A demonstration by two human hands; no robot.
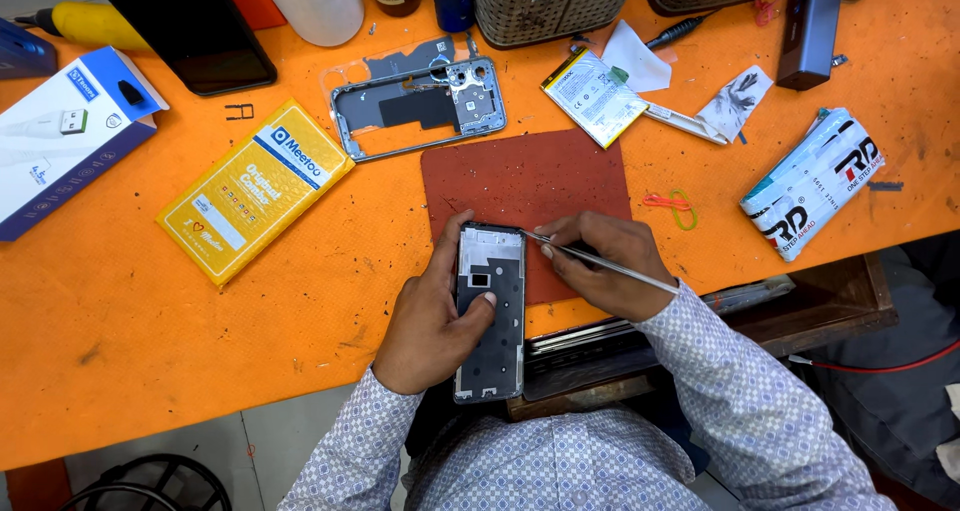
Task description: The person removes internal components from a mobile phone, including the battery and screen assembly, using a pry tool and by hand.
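Down at the table's near edge, the left hand (432,311) is curled around the left side of a silver-edged phone frame with a dark inner plate (490,311), thumb pressed flat on the plate just below its small square opening, the other fingers wrapped up along the frame's left rim. The frame stands lengthwise away from the person, its top end on a dark red rectangular work mat (525,181) and its bottom end overhanging the table edge. Just to the right, the right hand (600,266) is closed in a pinch on thin metal tweezers (600,259), whose tips touch the frame's upper right corner while the handle runs back over the wrist.

Beyond the mat lies a second stripped phone frame with a bare circuit board (420,106), and right of it a flat white phone battery (593,96). A yellow flat packet (255,191) sits to the left on the orange table (120,311); a white wrapped pack (815,181) lies well off to the right, with rubber bands (675,206) between it and the mat.
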